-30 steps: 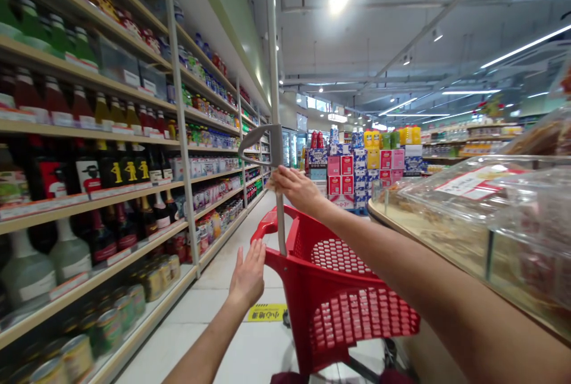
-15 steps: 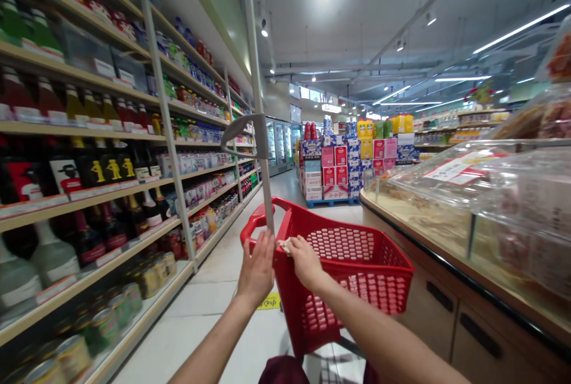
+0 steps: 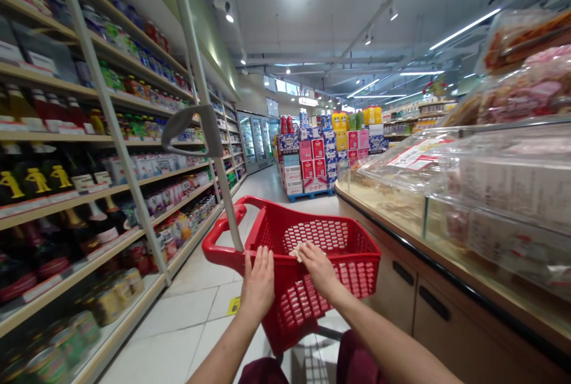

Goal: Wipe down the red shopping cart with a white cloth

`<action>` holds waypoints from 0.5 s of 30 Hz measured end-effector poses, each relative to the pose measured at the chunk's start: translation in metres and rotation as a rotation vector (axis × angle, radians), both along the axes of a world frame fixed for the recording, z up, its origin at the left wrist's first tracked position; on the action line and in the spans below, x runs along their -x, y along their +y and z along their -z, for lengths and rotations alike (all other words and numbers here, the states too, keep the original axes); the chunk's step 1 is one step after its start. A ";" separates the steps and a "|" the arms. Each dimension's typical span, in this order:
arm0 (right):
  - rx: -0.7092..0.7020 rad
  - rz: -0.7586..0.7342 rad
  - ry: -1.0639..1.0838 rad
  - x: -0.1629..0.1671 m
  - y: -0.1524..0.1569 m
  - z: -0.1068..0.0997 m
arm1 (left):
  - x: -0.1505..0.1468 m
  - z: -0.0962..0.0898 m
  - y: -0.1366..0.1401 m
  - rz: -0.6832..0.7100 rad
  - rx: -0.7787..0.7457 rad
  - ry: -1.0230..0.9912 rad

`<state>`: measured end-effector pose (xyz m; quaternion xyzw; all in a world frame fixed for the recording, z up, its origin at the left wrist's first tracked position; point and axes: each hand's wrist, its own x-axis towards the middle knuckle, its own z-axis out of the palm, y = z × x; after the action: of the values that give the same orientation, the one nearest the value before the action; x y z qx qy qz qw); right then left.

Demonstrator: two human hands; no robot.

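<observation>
Your right hand has the cloth gripped at the near rim, a bit showing left of its fingertips. The cart lies under both hands; its rim runs rightward from your left hand, laid flat with fingers extended, past your right, the nearer to the rim's right end.

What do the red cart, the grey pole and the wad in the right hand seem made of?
Red cart: likely moulded plastic, semi-gloss, judging by its rounded handle and perforated sides.
Grey pole: probably metal, smooth, with a sheen along it.
Wad in the right hand: cloth or paper, matte, pale and crumpled; too little shows to say which.
</observation>
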<state>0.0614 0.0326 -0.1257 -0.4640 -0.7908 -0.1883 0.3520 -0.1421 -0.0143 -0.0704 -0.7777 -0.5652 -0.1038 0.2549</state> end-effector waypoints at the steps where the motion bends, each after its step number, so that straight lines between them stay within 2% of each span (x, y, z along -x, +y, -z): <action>1: -0.011 0.046 0.013 -0.015 0.000 0.004 | -0.002 0.001 0.000 -0.003 0.000 0.003; 4: 0.003 0.266 0.077 -0.066 -0.003 0.014 | -0.010 0.002 0.000 0.001 -0.007 0.009; 6: 0.016 0.338 0.092 -0.086 -0.004 0.017 | -0.022 0.003 0.000 0.028 0.016 0.012; 11: -0.052 0.135 -0.022 -0.089 -0.005 0.023 | -0.050 0.009 0.004 0.049 0.146 0.016; 15: -0.105 0.150 0.040 -0.108 -0.007 0.031 | -0.054 0.017 0.007 0.041 0.133 0.051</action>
<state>0.1694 0.0251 -0.1569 -0.5065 -0.7356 -0.2463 0.3765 -0.0880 -0.0076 -0.0871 -0.8068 -0.5481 -0.0514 0.2147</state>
